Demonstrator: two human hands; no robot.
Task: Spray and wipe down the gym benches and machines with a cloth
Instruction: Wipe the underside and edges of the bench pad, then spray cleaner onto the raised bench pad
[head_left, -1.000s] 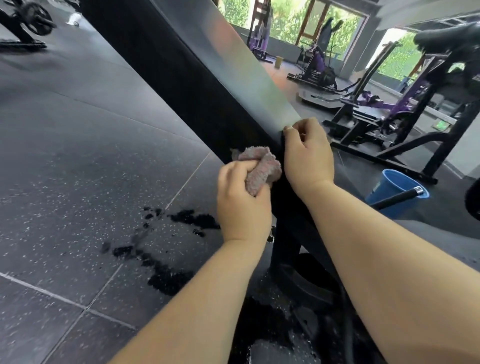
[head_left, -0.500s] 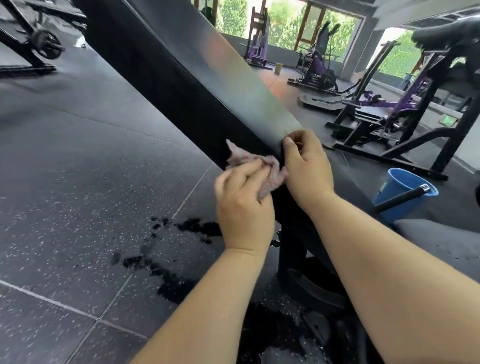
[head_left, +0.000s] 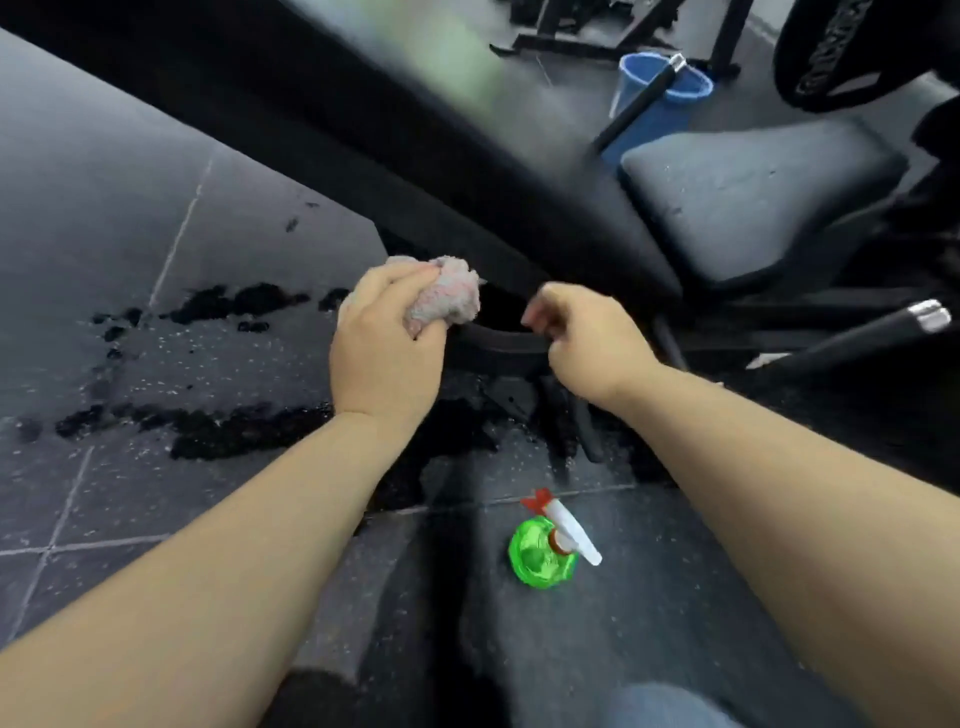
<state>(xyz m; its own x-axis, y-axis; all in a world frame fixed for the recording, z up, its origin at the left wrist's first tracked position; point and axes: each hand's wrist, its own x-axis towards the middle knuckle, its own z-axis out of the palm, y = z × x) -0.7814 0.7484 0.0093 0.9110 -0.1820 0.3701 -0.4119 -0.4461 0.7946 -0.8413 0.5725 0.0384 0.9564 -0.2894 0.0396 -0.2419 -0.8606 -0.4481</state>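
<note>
Dark speckled rubber floor (head_left: 104, 171) fills the left side, with pale seams between its tiles. Black wet patches (head_left: 228, 304) lie on it at 9 o'clock from the left hand (head_left: 384, 358), and a longer smear (head_left: 208, 428) runs at 8 o'clock from it. That hand shows its back, fingers curled tight round a bunched pinkish cloth (head_left: 447, 299), which bulges out past the knuckles at 1 o'clock. This cloth sits just beside the low end of the black backrest (head_left: 395, 119); whether the two touch I cannot tell. From 11 o'clock of the view the backrest slants down toward the centre, its upper face glossy and blurred. Under its low end a black frame (head_left: 498, 343) shows between the two hands. Near that frame hovers the right hand (head_left: 592, 348), fingers curled inward; they are smeared by blur, and I cannot tell whether they pinch anything. At 6 o'clock from this hand, well apart, a green bottle (head_left: 543, 556) with a white trigger and red nozzle is on the floor. At 2 o'clock from the right hand lies the padded grey-black seat (head_left: 753, 197). Beyond it, at 11 o'clock, stands a blue bucket (head_left: 665, 119), with a black bar (head_left: 638, 104) slanting across its front. At 3 o'clock from the right hand lies a chrome-tipped bar (head_left: 857, 335). Up at the view's 1 o'clock corner is a black plate (head_left: 831, 67).
</note>
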